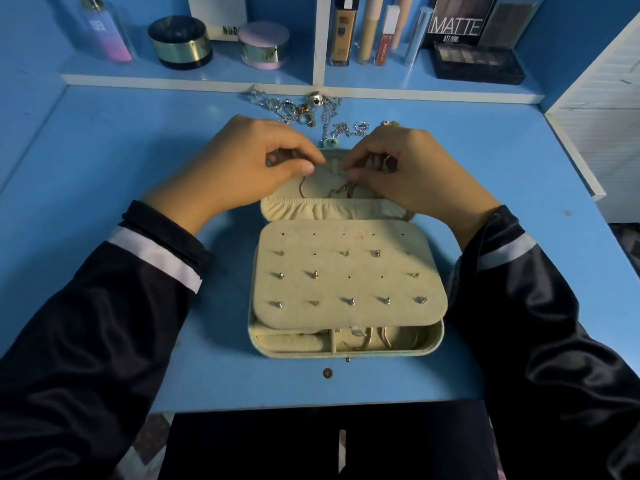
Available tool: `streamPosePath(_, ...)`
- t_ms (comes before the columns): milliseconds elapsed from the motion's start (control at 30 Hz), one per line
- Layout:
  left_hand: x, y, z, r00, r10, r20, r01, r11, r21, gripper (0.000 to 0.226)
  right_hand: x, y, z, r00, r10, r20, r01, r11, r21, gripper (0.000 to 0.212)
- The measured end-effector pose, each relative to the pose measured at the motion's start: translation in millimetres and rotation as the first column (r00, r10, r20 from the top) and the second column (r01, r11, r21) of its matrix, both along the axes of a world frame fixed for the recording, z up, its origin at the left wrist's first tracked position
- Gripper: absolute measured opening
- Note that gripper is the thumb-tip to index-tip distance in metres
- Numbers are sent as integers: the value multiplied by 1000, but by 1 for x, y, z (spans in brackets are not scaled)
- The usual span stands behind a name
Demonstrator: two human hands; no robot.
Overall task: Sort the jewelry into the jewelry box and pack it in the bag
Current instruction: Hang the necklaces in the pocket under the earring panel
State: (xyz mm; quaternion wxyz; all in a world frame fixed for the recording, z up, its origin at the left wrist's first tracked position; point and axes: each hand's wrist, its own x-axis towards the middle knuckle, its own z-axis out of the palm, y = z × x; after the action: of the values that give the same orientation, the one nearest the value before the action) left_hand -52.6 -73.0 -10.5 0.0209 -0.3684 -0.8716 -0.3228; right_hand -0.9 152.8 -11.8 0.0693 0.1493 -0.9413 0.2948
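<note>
Head view: left hand [256, 161] and right hand [405, 168] are curled over the open jewelry box [346, 355], fingertips [306, 167] pinched onto the little hook tab [333, 167] from either side, almost touching. The gold necklace [341, 190] is draped just below them, its chain run back toward the wrists into the elastic pocket [322, 207]. Neither hand is really nearer. A loose jewelry pile [294, 107] is left just beyond the knuckles.

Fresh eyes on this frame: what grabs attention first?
The open cream jewelry box at desk centre, its earring panel studded with earrings. Both hands meet over the lid: left hand and right hand pinch a white tab above gold chains. Loose silver jewelry lies heaped behind, by the shelf.
</note>
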Motion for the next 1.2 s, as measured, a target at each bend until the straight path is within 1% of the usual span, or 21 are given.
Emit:
streamPosePath(67,-2,-5,1,999,33,-4,-33,999,-15,14,1,0,2,1000,5,15,-4,1000,-24,9)
streamPosePath(167,-3,-7,1,999,53,13,-53,998,-34,14,3,-3,2,999,26,39,-26,1000,-18,9)
streamPosePath(333,7,-2,5,993,16,114,-17,1000,9,18,3,-3,3,999,14,48,-13,1000,-15,9)
streamPosePath(400,10,-1,7,992,-8,127,6,1000,19,20,4,-2,4,999,8,40,-7,1000,-14,9)
streamPosePath(500,8,-4,6,995,0,98,-1,1000,9,21,3,2,4,999,-31,29,32,999,-15,8)
streamPosePath(600,1,-9,1,999,10,43,-7,998,-55,18,3,7,5,997,-66,40,66,998,-2,7)
streamPosePath(833,1,-5,-1,999,-31,-37,26,991,-133,10,4,5,6,997,-56,47,52,995,84,8)
streamPosePath(967,4,0,-2,998,-65,-25,62,993,-105,9,3,6,5,997,-53,48,48,994,99,9)
streamPosePath(1100,9,6,-3,992,-119,40,122,989,-87,8,2,7,4,996,-82,34,79,993,82,10)
streamPosePath(1200,8,7,-4,992,-106,66,110,992,-65,9,0,6,1,996,-92,-2,92,993,77,11)
